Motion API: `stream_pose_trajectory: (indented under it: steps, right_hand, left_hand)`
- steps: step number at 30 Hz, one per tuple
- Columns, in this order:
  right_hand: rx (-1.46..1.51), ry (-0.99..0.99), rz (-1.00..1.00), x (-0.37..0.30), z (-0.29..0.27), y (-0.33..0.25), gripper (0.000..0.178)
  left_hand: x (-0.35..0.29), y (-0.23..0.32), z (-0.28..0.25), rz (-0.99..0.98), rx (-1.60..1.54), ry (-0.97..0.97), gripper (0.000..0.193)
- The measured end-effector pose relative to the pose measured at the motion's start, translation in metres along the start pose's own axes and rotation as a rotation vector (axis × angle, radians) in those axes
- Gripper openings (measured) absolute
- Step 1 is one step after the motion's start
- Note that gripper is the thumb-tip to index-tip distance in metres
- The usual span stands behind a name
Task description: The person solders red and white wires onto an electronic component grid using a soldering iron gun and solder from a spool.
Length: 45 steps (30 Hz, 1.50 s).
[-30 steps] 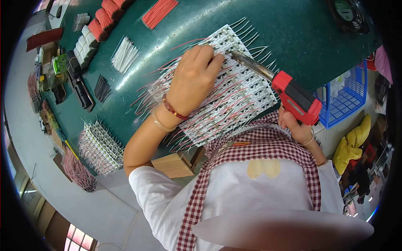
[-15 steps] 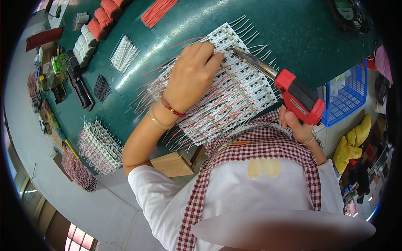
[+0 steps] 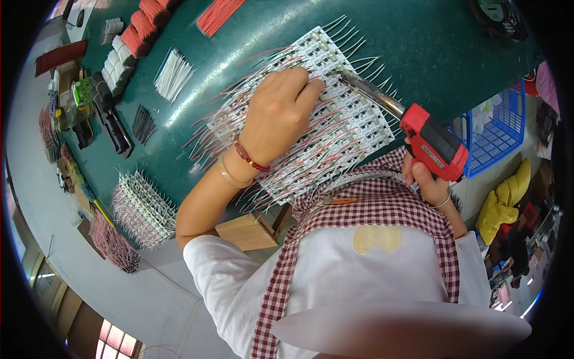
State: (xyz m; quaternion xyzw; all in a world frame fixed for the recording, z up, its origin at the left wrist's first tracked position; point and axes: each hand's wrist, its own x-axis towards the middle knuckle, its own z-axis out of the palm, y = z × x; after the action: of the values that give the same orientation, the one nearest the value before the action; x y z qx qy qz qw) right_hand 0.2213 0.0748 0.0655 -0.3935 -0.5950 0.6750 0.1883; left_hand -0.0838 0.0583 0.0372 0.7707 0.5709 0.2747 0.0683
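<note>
A white panel of small circuit boards point(image 3: 373, 128) lies on the green table in front of me, with rows of red and white wires sticking out from it. Over its middle, my left hand point(image 3: 280, 110) is closed, thumb and fingers pinched together near the boards; what they grip is hidden. Red wires point(image 3: 326, 152) fan out around and below this hand. My right hand point(image 3: 429, 184) is wrapped round the handle of a red and black soldering gun point(image 3: 435, 142). Its long metal barrel points left, and the tip is at the panel, close to my left fingertips.
White wires point(image 3: 174, 76), black wires point(image 3: 143, 124) and red wires point(image 3: 220, 15) lie in loose bundles on the table. Wired boards point(image 3: 143, 209) are stacked at the left edge. A blue plastic basket point(image 3: 496, 131) stands at the right; a dark round reel point(image 3: 497, 18) sits far right.
My left hand and the soldering gun's tip have shifted slightly right and nearer to me across the panel. The whole view has also moved a little.
</note>
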Motion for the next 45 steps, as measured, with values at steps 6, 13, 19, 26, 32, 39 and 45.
stream_pose_trajectory:
  steps: [6,13,19,26,32,39,45]
  right_hand:
    - [0.030,-0.010,0.103,-0.008,-0.006,0.006,0.012]
    - [0.022,-0.077,0.057,-0.008,-0.009,0.011,0.018]
    - [0.055,-0.093,0.069,-0.010,-0.012,0.012,0.021]
    - [-0.040,-0.048,0.040,-0.011,-0.011,0.016,0.023]
    - [-0.253,-0.090,0.039,-0.005,-0.014,0.011,0.015]
    - [-0.138,0.002,-0.014,-0.001,-0.002,0.005,0.011]
    - [0.081,-0.009,0.055,-0.002,-0.004,0.001,0.012]
  left_hand:
    - [-0.001,0.003,0.001,0.032,0.023,-0.037,0.019]
    - [-0.001,0.004,0.003,-0.006,0.015,-0.036,0.019]
    - [-0.004,0.003,0.002,0.008,0.041,-0.031,0.020]
    - [-0.005,0.006,0.004,-0.029,0.031,-0.005,0.021]
    - [-0.002,0.008,0.003,-0.063,0.012,-0.022,0.020]
    - [0.002,0.007,-0.001,-0.090,-0.026,-0.079,0.018]
    - [0.008,0.004,-0.003,-0.061,-0.033,-0.009,0.020]
